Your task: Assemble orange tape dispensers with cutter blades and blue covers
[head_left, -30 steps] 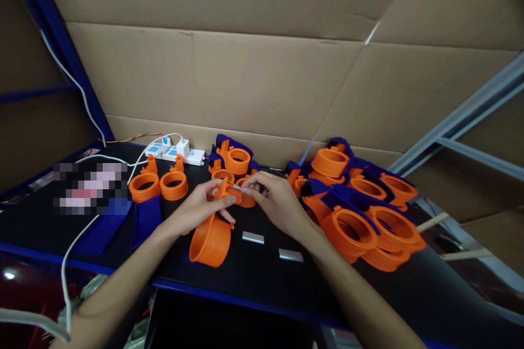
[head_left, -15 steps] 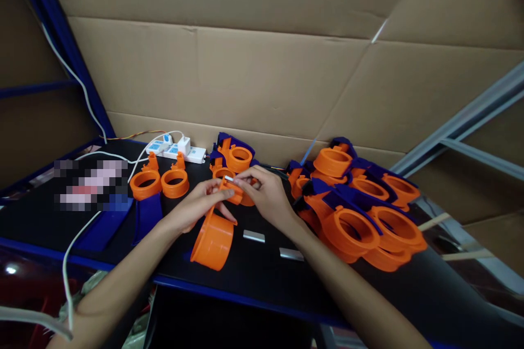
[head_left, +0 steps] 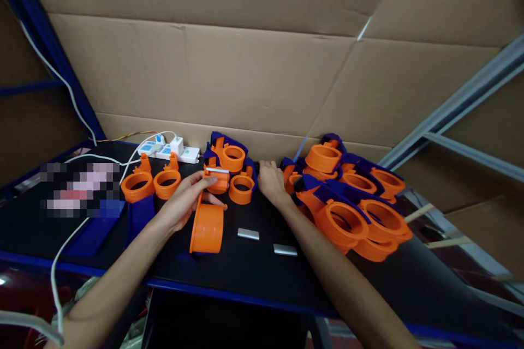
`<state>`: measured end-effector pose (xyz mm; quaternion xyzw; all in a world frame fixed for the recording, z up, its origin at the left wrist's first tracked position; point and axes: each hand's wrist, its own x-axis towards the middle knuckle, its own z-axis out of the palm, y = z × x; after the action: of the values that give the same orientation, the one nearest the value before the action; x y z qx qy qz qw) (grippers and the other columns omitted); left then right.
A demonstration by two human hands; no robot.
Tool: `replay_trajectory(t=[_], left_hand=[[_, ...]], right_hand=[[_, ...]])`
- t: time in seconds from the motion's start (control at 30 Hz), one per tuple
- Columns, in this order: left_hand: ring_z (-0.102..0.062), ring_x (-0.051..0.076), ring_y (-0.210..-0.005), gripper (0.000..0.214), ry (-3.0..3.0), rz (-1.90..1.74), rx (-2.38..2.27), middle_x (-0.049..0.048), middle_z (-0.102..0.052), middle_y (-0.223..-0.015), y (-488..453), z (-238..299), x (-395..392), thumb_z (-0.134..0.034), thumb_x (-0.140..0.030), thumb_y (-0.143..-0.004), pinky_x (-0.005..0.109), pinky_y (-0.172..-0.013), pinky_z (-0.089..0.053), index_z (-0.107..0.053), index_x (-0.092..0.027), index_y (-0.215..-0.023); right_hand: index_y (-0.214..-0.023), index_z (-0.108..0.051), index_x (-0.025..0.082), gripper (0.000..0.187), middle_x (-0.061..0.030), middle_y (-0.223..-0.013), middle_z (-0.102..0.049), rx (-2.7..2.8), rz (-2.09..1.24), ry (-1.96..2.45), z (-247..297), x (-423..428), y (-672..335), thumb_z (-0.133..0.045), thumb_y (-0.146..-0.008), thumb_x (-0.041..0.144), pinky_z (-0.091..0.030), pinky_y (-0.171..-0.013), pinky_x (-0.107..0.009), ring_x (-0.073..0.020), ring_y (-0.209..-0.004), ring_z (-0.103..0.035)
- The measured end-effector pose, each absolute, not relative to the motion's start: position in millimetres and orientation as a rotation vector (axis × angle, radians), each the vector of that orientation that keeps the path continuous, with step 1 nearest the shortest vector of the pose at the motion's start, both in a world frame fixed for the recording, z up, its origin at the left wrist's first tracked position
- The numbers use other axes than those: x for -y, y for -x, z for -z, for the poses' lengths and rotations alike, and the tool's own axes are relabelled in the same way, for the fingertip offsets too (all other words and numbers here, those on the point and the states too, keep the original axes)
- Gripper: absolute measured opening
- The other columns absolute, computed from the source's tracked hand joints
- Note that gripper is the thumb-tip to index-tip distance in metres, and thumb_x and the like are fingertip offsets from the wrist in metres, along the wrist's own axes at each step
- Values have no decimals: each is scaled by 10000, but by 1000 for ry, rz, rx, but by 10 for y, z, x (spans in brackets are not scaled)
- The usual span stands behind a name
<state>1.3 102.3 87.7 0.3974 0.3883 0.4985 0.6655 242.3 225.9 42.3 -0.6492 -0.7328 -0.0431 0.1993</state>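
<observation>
My left hand (head_left: 189,196) is closed on an orange tape dispenser (head_left: 208,229), its round hub hanging low over the table. A serrated metal blade (head_left: 217,170) lies along the top of the dispenser's upper end, above my thumb. My right hand (head_left: 271,179) reaches to the back of the table, fingers curled down by a dark object (head_left: 257,166). Most of that object is hidden, so I cannot make out what it is. In front of my hands lie two silvery metal strips, a nearer strip (head_left: 285,250) and a farther strip (head_left: 248,234).
Orange and blue dispensers (head_left: 347,223) are piled at right; several more (head_left: 232,158) stand behind my left hand. Two orange dispenser parts (head_left: 137,185) and blue strips (head_left: 140,218) lie left. A white power strip (head_left: 188,154) with cables sits against the cardboard wall (head_left: 245,76).
My right hand has left the blade on the dispenser and moved back and right to the rear of the table. My left hand still holds the dispenser, now turned so the blade shows fully.
</observation>
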Motion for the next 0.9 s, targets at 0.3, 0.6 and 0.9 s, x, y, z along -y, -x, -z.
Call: replay_trajectory(t=[0.3,0.6,0.9], left_hand=[[-756,232,-618,417,-938,-1170,-895,90,-787,-921,-21,-881,-1026,-793,-338,-774,247,-448,-515,-642,-166,-1124],[-766,213,-641,321,-971,-1244,-930,37,-767,-880,-34,-814,-1063,-797,-315,-773,237,-510,-532,-599,-184,-989],[-784,219,-708,372,-1067,-1193,-866,45,-750,-962,-111,-799,-1026,-791,-322,-816,252,-613,-544,-602,-185,-1106]], right_hand=[[-1148,-652,109,212,-177,-1180,-652,1921,92,1728,-348,-2342,-2463,-573,-970,195,-487,-1003,-449,-290,-1170,-601],[-1323,-607,249,322,-90,-1255,-637,1911,-89,1015,-751,-1915,-2280,-480,-1030,298,-542,-947,-359,-210,-1147,-627],[-1096,-735,256,171,-58,-1055,-704,2060,-208,524,-846,-1501,-2005,-670,-943,215,-529,-929,-425,-220,-1029,-638]])
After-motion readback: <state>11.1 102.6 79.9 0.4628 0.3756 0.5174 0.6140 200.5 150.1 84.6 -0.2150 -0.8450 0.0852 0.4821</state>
